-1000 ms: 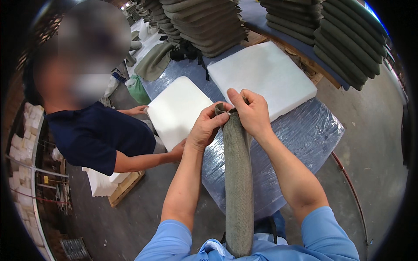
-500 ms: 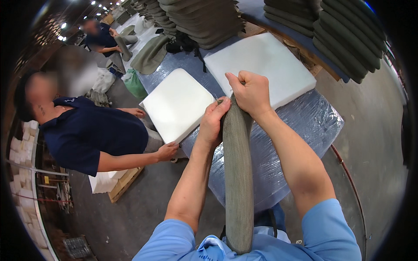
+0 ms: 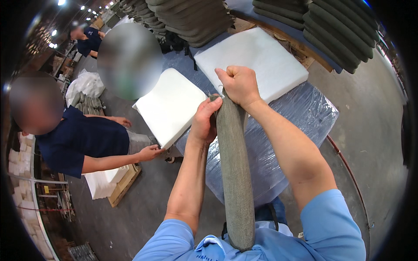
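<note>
A long grey-green woven cushion (image 3: 235,174), seen edge-on, stands between my forearms and reaches from my chest to the table. My left hand (image 3: 205,119) is closed on its far end at the left, thumb along the top edge. At the same end, my right hand (image 3: 241,85) makes a fist with the thumb sticking out. Loose threads show between the two hands. Whatever the right fingers pinch is hidden inside the fist. Beyond them lies a thick white foam block (image 3: 257,56), and to the left a second white foam block (image 3: 167,106) with rounded corners.
Clear plastic film covers the blue table (image 3: 300,126). At the left a co-worker's hand (image 3: 150,153) is beside the foam's near corner. Stacked grey-green cushions (image 3: 187,21) rise at the back, with more stacked cushions (image 3: 342,35) at the right. A red hose (image 3: 344,161) runs along the floor.
The whole view has shifted slightly. The co-worker's near hand has drawn back a little from the left foam block. My hands keep their hold at the cushion's far end.
</note>
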Demonstrator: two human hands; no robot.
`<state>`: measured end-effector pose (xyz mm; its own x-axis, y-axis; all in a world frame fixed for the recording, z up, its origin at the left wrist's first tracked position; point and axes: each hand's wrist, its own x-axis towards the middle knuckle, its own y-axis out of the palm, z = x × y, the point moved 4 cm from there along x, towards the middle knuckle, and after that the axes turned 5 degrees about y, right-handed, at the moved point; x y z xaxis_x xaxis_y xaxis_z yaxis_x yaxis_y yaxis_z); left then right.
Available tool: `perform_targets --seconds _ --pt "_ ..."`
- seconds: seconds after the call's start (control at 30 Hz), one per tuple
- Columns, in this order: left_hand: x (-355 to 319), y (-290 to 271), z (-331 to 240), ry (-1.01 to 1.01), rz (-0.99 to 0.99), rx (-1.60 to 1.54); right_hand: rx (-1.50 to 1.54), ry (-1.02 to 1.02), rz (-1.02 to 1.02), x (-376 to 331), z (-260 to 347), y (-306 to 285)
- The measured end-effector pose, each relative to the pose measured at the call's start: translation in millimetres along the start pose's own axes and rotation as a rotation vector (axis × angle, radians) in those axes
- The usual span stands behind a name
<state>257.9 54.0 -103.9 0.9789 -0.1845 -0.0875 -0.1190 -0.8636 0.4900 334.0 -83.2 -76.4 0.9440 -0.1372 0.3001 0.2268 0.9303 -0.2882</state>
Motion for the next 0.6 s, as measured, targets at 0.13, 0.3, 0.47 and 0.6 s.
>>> perform_targets --seconds 0.13,0.3,0.47,0.6 --pt "3.3 -9.3 0.3 -0.049 0.063 0.084 -0.134 -0.033 -0.012 1.1 1.9 4.7" --pt "13.5 1.3 -4.3 -0.067 0.081 0.076 -0.008 0.029 -0.028 2.0 -11.1 2.5" --pt "17.7 -5.3 -5.2 -0.115 0.228 -0.039 -0.023 0.005 -0.056 3.1 -16.7 7.2" --pt "26.4 -12.7 -5.9 -0.146 0.362 -0.013 0.025 0.056 -0.063 -0.4 -14.4 -1.3"
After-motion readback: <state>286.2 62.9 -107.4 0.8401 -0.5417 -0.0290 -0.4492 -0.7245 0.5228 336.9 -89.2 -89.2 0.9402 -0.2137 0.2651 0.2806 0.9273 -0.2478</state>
